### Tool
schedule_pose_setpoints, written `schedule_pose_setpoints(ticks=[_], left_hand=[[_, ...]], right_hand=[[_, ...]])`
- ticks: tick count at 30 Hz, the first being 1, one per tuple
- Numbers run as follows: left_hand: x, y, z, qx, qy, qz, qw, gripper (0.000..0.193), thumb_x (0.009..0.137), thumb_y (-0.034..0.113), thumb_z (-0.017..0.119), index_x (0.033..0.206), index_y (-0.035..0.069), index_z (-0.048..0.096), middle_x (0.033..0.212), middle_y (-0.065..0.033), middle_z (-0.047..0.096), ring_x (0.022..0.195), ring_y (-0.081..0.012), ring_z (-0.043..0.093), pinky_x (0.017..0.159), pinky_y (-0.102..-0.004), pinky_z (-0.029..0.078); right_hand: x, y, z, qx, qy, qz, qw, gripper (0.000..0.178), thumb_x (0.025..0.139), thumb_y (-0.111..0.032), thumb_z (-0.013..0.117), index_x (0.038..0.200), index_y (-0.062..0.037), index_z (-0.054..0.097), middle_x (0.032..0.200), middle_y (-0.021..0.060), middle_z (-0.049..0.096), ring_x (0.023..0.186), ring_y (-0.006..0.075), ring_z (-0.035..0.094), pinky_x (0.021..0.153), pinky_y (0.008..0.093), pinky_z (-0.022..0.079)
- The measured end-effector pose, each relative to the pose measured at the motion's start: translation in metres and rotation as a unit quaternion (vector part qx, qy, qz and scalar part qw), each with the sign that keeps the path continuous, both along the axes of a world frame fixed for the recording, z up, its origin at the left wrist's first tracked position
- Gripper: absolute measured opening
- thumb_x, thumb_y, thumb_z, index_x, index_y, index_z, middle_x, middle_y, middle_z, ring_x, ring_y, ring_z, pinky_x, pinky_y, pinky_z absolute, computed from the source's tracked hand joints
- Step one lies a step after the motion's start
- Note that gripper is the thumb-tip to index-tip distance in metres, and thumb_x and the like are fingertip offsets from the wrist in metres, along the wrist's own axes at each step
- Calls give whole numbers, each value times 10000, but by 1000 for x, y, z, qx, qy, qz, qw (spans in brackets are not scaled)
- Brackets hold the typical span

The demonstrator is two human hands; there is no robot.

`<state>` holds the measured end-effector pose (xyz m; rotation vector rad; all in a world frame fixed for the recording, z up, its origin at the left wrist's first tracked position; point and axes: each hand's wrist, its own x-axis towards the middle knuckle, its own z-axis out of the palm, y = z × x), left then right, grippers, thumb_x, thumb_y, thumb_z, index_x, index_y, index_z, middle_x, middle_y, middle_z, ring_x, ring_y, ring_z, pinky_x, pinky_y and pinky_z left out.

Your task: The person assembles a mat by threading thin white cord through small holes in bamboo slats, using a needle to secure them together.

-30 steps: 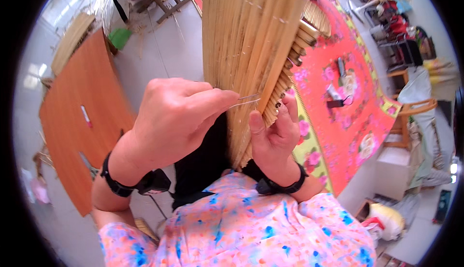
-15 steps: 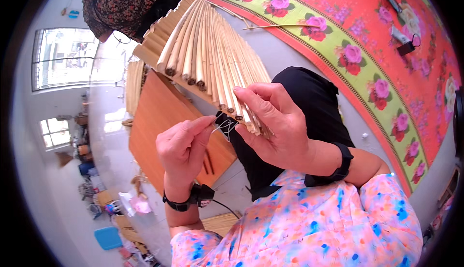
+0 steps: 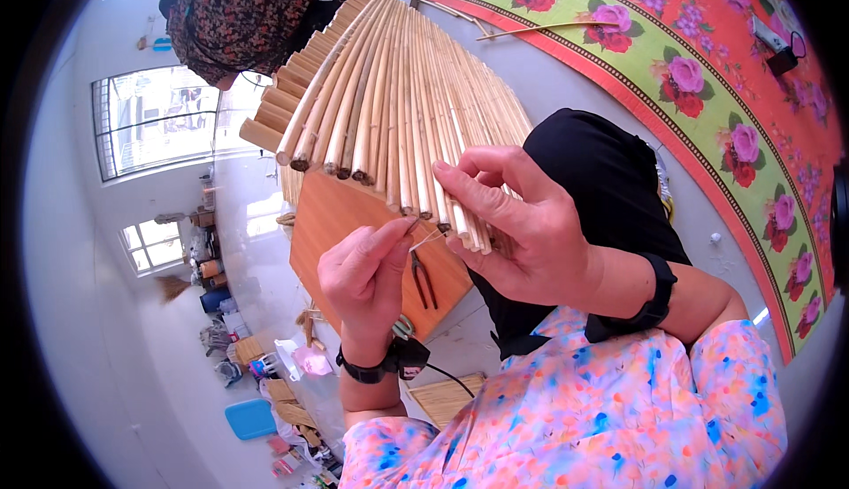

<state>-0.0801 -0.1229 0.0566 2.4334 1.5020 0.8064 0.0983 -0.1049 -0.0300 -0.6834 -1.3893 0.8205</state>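
A fan-like row of pale reed sticks [image 3: 416, 109] stretches away from me, their cut ends turned toward my hands. Fingers and thumb of my right hand [image 3: 522, 219] close on the near right end of this row. Beside the cut ends, my left hand [image 3: 364, 268] pinches a thin pale strand [image 3: 431, 238] between thumb and forefinger; whether it is string or wire I cannot tell. The strand runs from those fingertips toward the sticks by my right thumb. Its far end is hidden there.
Below my hands lies a brown wooden board [image 3: 340, 215] with dark-handled pliers [image 3: 423, 278] on it. Another person [image 3: 248, 20] in dark flowered cloth is beyond the sticks. A red flowered mat [image 3: 743, 215] covers the floor at right. Household items line the left wall.
The strand, hanging in loose loops before, now shows as a straighter, shorter line. My view has shifted, and more of the pliers shows. Both hands keep their hold.
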Motion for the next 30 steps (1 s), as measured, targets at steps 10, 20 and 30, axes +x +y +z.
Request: schedule_pose_setpoints(ticks=[10,20,30], left_hand=[[4,-1,-13,53,-26,8,998,128,792,-53,681,918,-32,676,597,-64,516,491,-157,475,459,-264,348],[7,1,-18,63,-28,14,998,125,777,-35,700,898,-27,671,600,-70,511,484,-175,458,445,-278,323],[23,6,-13,90,-23,6,996,122,759,-67,703,860,-22,651,608,-80,531,489,-197,476,460,-289,347]], right_hand=[[-1,-1,-1,19,-19,-12,1000,452,830,-75,686,1258,27,587,1120,154,544,806,212,587,717,292,515],[-2,-1,-1,36,-30,-31,998,438,854,-104,665,1255,51,579,1131,167,543,853,238,596,747,299,515],[1,-2,2,38,-49,-47,997,479,797,-55,679,1250,63,578,1137,182,549,895,275,608,772,315,515]])
